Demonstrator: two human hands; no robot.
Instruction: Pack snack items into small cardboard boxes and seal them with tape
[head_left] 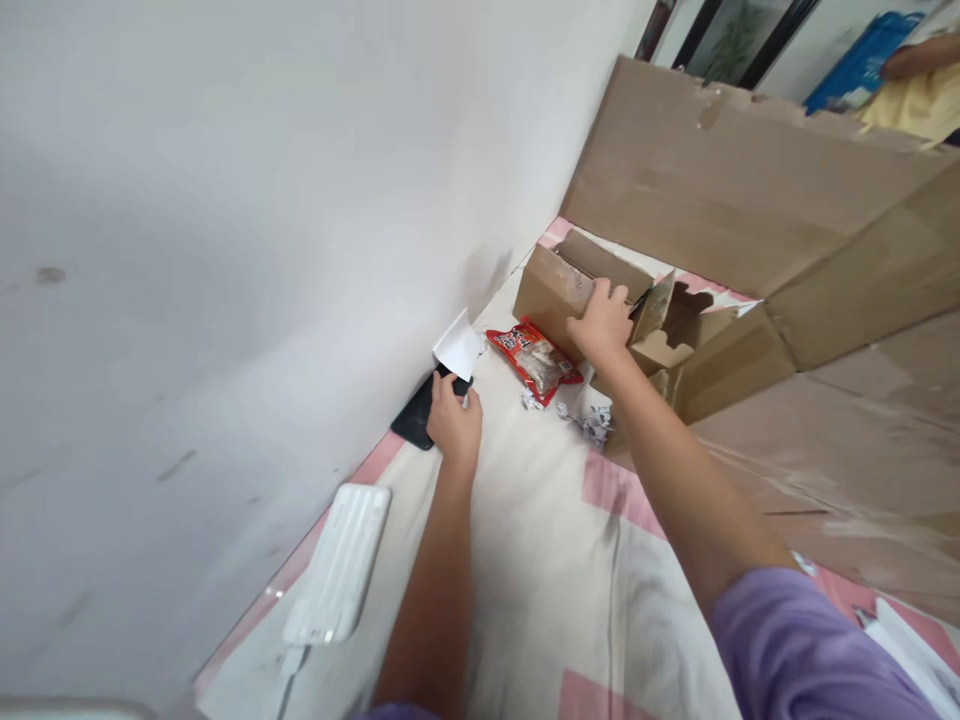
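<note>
Pink-and-white sheet [532, 560], beneath the following. Open cardboard box [551, 300], my right hand [606, 322] at its rim, fingers half spread; whether gripping, I cannot tell. Red food packet [536, 360], just beside the box. White power bank [341, 565], by the wall [262, 250]. Black phone [415, 415], also wallside, my left hand [454, 415] curled onto it, hold equally unclear. Paper scraps [596, 425], near the packet.
</note>
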